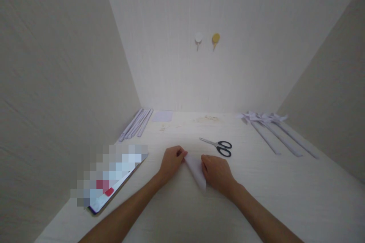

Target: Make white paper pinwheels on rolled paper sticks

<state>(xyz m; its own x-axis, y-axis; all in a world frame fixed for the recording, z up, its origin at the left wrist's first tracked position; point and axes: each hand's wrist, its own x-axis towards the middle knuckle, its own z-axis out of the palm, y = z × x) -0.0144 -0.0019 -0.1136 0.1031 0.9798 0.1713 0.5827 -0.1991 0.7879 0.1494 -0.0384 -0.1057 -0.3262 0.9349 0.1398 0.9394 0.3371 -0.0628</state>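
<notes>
A small pale lilac sheet of paper [196, 169], folded to a triangle, is between my two hands above the white table. My left hand [172, 161] pinches its upper left corner with thumb and forefinger. On the other side, my right hand [216, 171] grips the right edge with curled fingers, which hide part of that edge. One point of the paper hangs down toward me. Just beyond my right hand lies a pair of scissors [218, 145] with black handles, its blades pointing left.
At the back left lie several folded paper strips [136, 124] and a flat paper square [162, 116]. Paper pinwheel-like shapes on strips [266, 131] lie at the right. A phone [114, 184], partly blurred, rests at the left. Two hooks [216, 38] are on the back wall.
</notes>
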